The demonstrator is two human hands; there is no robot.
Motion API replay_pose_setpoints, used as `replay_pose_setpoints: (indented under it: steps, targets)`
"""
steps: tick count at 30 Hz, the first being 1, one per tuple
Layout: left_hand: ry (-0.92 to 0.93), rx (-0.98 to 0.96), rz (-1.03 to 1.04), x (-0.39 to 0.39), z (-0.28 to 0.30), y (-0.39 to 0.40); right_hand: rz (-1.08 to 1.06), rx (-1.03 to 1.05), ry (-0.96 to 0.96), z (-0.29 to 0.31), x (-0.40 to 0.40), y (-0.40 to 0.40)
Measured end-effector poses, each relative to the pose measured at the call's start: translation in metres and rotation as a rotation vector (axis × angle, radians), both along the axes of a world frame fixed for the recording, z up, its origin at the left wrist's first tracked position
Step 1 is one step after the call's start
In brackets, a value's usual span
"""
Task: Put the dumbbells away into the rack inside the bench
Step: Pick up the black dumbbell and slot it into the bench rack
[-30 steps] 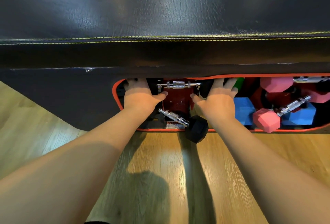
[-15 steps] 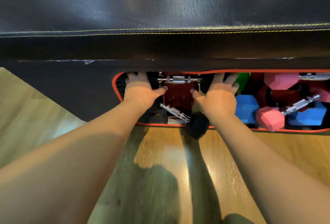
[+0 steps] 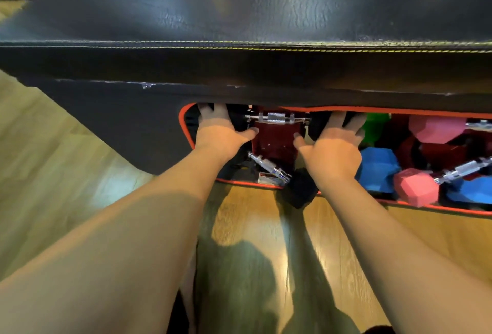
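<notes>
- Reaching into the red-edged opening [image 3: 183, 126] in the side of the black padded bench [image 3: 239, 14], I have both hands on one black dumbbell that lies across the top of the rack.
- Writing: a small white and red label [image 3: 267, 179] sits low on the rack just left of the near black head; its print is too small and blurred for me to read. I can make out no brand anywhere else.
- My left hand [image 3: 219, 134] is spread over the left black head [image 3: 238, 120], fingers going up under the bench edge, thumb pointing right toward the red rack plate [image 3: 277, 142]. The grip is wrapped round the head, fingertips hidden.
- My right hand [image 3: 332, 147] covers the right black head [image 3: 318, 126] the same way, thumb pointing left, fingers partly hidden in the dark.
- Between my hands the knurled chrome handle [image 3: 277, 117] runs level, left to right.
- Below it, a second black dumbbell [image 3: 300, 187] lies tilted, its chrome bar slanting down to the right and its near head poking out over the wooden floor [image 3: 253, 227].
- Right of my right hand are blue [image 3: 378, 168], pink [image 3: 415, 187] and green [image 3: 372, 131] hex dumbbells, packed close in the same opening.
</notes>
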State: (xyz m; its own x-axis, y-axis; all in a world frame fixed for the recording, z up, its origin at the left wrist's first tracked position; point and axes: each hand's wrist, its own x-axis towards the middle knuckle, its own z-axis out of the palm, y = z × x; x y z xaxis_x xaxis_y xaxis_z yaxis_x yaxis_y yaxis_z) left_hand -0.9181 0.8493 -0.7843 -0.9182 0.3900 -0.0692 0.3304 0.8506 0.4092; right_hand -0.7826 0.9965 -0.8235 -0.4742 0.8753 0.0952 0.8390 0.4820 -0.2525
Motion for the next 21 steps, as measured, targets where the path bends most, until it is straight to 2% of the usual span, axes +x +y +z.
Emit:
replay_pose_setpoints:
  steps: [2,10,21]
  targets:
    - [0.029,0.079,0.011,0.002,-0.003,-0.004,-0.003,0.001,-0.007,-0.002,-0.001,-0.001]
    - [0.097,0.165,0.020,0.006,-0.011,-0.006,-0.031,0.022,0.005,-0.002,0.001,0.000]
    - [0.142,0.020,-0.002,0.001,-0.013,-0.006,-0.001,0.038,0.005,-0.008,0.004,0.002]
